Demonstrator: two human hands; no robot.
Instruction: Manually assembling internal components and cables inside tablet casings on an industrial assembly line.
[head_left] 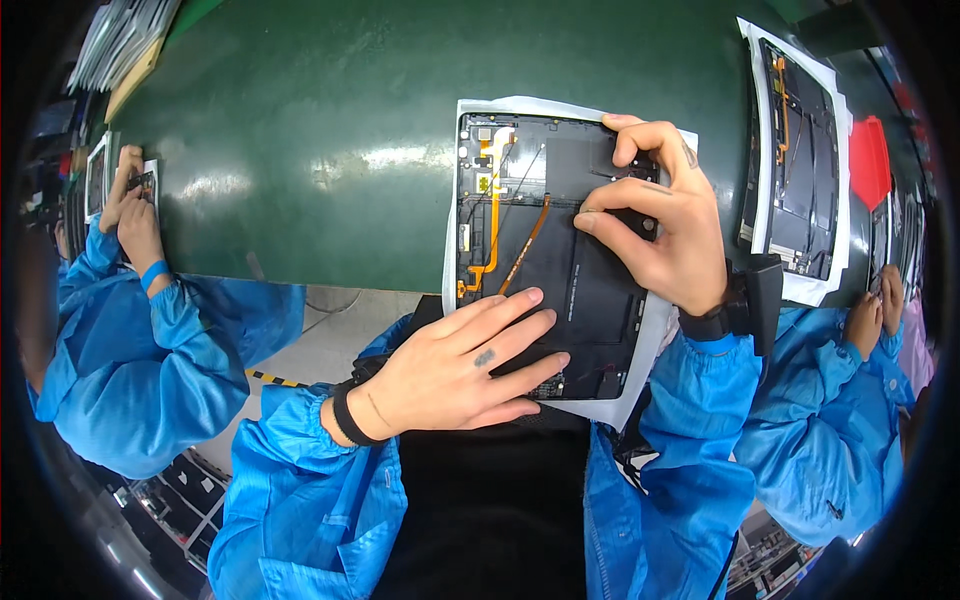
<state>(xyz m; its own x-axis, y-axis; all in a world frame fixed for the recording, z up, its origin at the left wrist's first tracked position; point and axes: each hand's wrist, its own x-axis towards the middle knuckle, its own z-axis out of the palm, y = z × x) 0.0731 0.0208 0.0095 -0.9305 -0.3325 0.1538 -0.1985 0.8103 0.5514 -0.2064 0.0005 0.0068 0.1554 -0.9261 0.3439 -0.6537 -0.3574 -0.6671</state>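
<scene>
An opened black tablet housing [600,300] lies on a white sheet [530,104] at the near edge of the green table. An orange flex cable [494,220] runs down its left side. Beside that, a brown ribbon cable [527,245] slants across the middle. My left hand [450,365] rests with fingers spread over the lower left of the housing. Over the upper right, my right hand [675,220] pinches thumb and index finger together; whatever is between them is too small or hidden to make out. Its other fingers reach the housing's top right edge.
To the right, a second opened tablet housing [800,160] lies on white sheets, with a red object [870,160] beyond it. Co-workers in blue sleeves sit left [150,350] and right [825,420], their hands on small parts. Papers [122,40] are stacked at the far left of the green table [320,110].
</scene>
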